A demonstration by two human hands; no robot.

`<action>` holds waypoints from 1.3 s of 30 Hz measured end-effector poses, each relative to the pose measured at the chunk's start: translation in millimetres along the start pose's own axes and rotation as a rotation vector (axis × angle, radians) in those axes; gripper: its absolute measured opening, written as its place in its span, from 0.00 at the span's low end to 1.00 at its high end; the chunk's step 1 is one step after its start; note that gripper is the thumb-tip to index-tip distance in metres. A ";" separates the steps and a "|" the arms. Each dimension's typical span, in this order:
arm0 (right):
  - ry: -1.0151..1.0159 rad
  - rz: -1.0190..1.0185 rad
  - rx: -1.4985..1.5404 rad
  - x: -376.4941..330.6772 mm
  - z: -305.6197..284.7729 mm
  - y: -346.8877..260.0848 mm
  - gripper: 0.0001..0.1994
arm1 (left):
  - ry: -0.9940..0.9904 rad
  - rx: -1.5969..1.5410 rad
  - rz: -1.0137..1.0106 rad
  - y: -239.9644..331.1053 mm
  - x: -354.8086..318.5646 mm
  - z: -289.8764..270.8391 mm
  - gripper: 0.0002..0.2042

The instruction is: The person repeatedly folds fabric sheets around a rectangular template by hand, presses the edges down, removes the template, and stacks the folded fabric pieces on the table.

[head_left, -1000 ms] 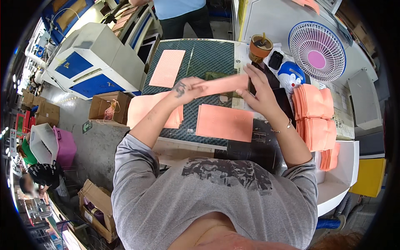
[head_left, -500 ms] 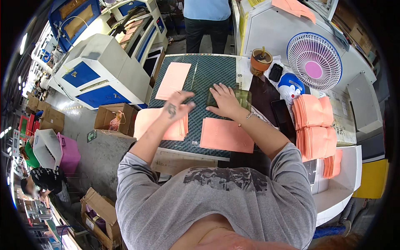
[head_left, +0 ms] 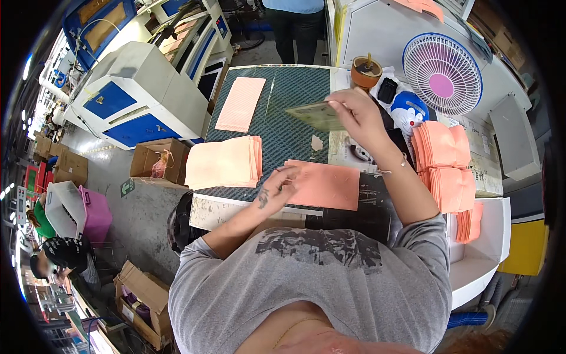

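Note:
A greenish see-through plate [head_left: 318, 115] is tilted up off the patterned mat, its right end pinched in my right hand [head_left: 358, 112]. My left hand [head_left: 278, 187] is at the left edge of a stack of salmon-coloured sheets [head_left: 327, 186], fingers loosely bent and apart, the tips at the stack's corner. Left of it lies a thicker, slightly fanned stack of paler sheets [head_left: 221, 162]. Farther back on the mat sits another neat stack of sheets [head_left: 242, 103]. A small pale scrap [head_left: 317, 142] lies on the dark green mat [head_left: 295, 88], below the plate.
Bundles of folded salmon sheets [head_left: 445, 171] are piled at the right. Behind them stand a fan [head_left: 442, 76], a blue-and-white figure [head_left: 410, 112] and a brown cup [head_left: 365, 72]. A white machine [head_left: 132, 88] and a cardboard box [head_left: 156, 165] are at the left. A person [head_left: 293, 29] stands beyond the table.
My right hand has lifted the greenish plate off the mat and tilted it, moving right. My left hand has come nearer, from above the mat to the near salmon stack's edge.

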State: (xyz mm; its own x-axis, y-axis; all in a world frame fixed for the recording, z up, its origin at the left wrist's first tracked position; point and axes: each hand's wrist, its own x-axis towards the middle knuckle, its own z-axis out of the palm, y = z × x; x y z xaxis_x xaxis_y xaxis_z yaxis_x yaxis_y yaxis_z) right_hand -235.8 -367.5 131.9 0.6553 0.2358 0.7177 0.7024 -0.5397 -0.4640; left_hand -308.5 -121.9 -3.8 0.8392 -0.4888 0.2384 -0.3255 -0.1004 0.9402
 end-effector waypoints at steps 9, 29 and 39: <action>0.142 0.586 1.008 -121.1 -20.7 21.9 0.14 | 0.157 -1.122 -0.477 14.7 37.7 5.0 0.21; -0.283 0.319 -0.071 -200.9 -29.2 1.5 0.34 | 0.153 0.162 -0.099 -17.5 -4.3 0.7 0.24; -0.331 0.316 -0.130 -206.6 -22.2 5.8 0.34 | 0.082 0.691 0.067 -20.9 -5.8 5.2 0.24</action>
State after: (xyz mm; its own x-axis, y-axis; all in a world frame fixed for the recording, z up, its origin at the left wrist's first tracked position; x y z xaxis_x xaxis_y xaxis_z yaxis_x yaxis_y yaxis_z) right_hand -373.3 -437.3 -7.5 0.8996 0.2772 0.3376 0.4273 -0.7183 -0.5491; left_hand -308.9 -121.5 -26.1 0.8287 -0.4493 0.3337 -0.5577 -0.6139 0.5587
